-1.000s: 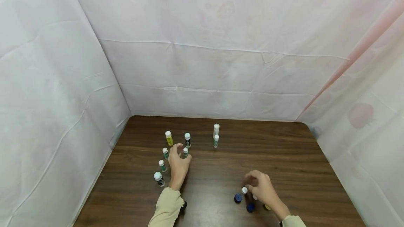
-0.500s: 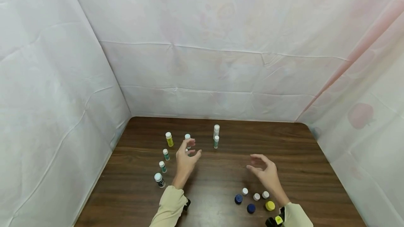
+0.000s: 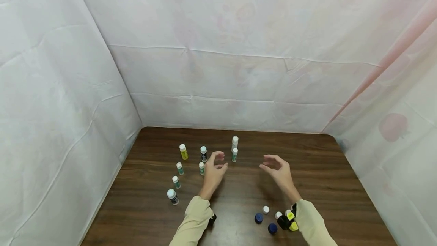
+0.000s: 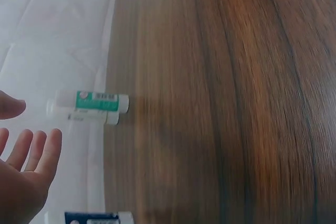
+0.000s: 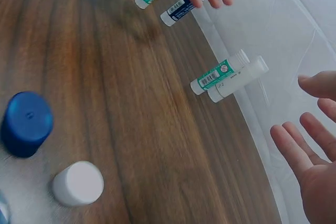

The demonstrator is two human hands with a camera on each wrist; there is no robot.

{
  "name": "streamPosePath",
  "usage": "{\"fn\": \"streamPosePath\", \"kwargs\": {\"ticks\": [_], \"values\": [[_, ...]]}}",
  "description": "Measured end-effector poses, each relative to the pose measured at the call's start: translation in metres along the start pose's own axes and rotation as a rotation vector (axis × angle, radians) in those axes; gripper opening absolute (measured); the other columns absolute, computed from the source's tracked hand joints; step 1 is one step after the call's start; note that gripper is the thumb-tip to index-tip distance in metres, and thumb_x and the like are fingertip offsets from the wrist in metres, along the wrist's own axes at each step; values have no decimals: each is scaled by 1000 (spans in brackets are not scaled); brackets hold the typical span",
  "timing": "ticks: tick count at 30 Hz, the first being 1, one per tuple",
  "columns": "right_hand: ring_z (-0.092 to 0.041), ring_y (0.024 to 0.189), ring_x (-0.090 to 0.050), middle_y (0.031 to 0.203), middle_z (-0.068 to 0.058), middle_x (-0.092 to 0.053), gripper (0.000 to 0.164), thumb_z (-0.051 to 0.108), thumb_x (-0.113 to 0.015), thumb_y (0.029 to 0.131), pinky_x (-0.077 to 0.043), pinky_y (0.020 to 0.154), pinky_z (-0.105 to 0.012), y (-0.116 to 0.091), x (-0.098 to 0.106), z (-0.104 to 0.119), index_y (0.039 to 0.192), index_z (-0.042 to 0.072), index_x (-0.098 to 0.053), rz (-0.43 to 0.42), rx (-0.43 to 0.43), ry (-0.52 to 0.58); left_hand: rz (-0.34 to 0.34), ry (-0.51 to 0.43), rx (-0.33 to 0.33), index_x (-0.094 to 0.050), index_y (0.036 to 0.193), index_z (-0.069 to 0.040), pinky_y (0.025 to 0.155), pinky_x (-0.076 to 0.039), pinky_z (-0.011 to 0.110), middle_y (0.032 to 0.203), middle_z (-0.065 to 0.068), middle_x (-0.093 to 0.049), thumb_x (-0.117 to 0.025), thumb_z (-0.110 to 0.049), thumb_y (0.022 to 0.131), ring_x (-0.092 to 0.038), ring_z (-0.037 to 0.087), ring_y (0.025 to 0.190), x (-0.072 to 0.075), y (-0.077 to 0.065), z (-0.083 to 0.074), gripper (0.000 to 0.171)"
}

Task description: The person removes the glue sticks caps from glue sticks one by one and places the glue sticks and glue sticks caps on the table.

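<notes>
My left hand (image 3: pixel 214 172) hovers over the table with thumb and fingers apart and nothing between them. Just left of it stands a small green-labelled glue stick (image 3: pixel 201 168); a navy glue stick (image 3: pixel 203 154) is behind that one. To its right, a green glue stick (image 3: pixel 234 155) stands close in front of a white glue stick (image 3: pixel 235 142); both also show in the right wrist view. My right hand (image 3: pixel 280 174), fingers bent loosely and holding nothing, is raised beyond a group of loose caps, among them a white cap (image 5: pixel 79 183) and a blue cap (image 5: pixel 27 123).
More glue sticks line the table's left: a yellow one (image 3: pixel 183 152), two green ones, and a larger dark one (image 3: pixel 173 197). Another blue cap (image 3: pixel 272 228) and a yellow cap (image 3: pixel 294 226) lie by the right wrist. White cloth (image 3: pixel 218 71) hangs around the table (image 3: pixel 327 177).
My left hand has drawn away rightward from the small green glue stick, which stays standing. My right hand has lifted from the caps and moved farther back over the table.
</notes>
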State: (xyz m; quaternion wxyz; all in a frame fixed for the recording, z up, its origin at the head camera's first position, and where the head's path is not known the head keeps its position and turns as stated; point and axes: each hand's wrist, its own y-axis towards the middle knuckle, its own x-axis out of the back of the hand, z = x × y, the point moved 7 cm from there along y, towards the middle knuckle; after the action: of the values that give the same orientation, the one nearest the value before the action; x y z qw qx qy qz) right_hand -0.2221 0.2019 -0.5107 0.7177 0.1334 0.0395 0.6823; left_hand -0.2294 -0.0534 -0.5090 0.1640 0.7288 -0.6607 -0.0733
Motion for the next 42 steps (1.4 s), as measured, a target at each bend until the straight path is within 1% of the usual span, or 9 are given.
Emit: {"fn": "streamPosePath", "kwargs": {"ticks": [5, 11, 18, 25, 28, 31, 36, 39, 42], "values": [[-53, 96, -56, 107, -29, -60, 34, -7, -72, 77, -55, 73, -24, 12, -15, 15, 109, -10, -60, 43, -10, 3, -10, 26, 54, -59, 109, -3, 74, -56, 35, 105, 16, -63, -70, 9, 74, -62, 32, 97, -17, 7, 29, 39], [-50, 97, -56, 110, -27, -60, 33, -7, -72, 78, -54, 75, -23, 26, -33, 15, 109, -10, -60, 72, -36, 17, 2, 49, 118, -59, 111, 1, 74, -55, 30, 106, 17, -63, -69, 5, 75, -62, 28, 96, -30, 15, 47, 38], [-37, 96, -61, 111, -23, -61, 35, 1, -76, 77, -54, 73, -26, 43, -57, -25, 109, -4, -63, 78, -133, 45, -15, 36, 134, -59, 109, 2, 81, -53, 43, 104, 19, -65, -72, 6, 73, -63, 35, 93, -36, 20, 68, 38], [-30, 93, -64, 113, -30, -57, 38, -3, -72, 79, -56, 77, -40, 50, -89, -55, 114, -9, -59, 120, -188, 109, 3, 59, 120, -61, 103, 0, 82, -52, 41, 99, 16, -66, -71, 7, 74, -64, 32, 90, -41, 21, 80, 31], [-27, 89, -64, 105, -27, -62, 33, -3, -72, 79, -56, 76, -40, 49, -96, -59, 109, -8, -62, 114, -197, 107, 18, 74, 125, -63, 100, -2, 82, -52, 41, 98, 13, -67, -70, 5, 75, -65, 30, 89, -43, 21, 81, 28], [-25, 85, -65, 97, -23, -66, 26, -2, -74, 78, -56, 72, -32, 47, -97, -62, 103, -5, -66, 77, -198, 93, 40, 81, 136, -65, 98, -4, 81, -53, 41, 96, 10, -68, -70, 4, 75, -65, 27, 89, -46, 21, 82, 25], [-25, 81, -64, 94, -20, -67, 22, -1, -75, 77, -53, 66, -25, 47, -92, -62, 98, -3, -68, 39, -187, 63, 93, 28, 160, -67, 97, -3, 68, -56, 29, 95, 11, -68, -72, 2, 77, -66, 26, 87, -48, 21, 78, 22], [-24, 81, -64, 95, -19, -67, 21, -1, -75, 78, -55, 66, -27, 48, -90, -56, 97, -2, -68, 56, -182, 58, 136, -40, 151, -65, 99, 2, 63, -56, 27, 94, 18, -68, -73, 2, 78, -65, 34, 86, -46, 21, 63, 22], [-26, 83, -64, 96, -21, -66, 21, -1, -74, 78, -56, 67, -31, 48, -88, -43, 98, -4, -67, 92, -170, 73, 161, -61, 111, -63, 99, 7, 65, -57, 34, 93, 24, -66, -74, 3, 77, -64, 41, 87, -41, 21, 40, 25]]}}
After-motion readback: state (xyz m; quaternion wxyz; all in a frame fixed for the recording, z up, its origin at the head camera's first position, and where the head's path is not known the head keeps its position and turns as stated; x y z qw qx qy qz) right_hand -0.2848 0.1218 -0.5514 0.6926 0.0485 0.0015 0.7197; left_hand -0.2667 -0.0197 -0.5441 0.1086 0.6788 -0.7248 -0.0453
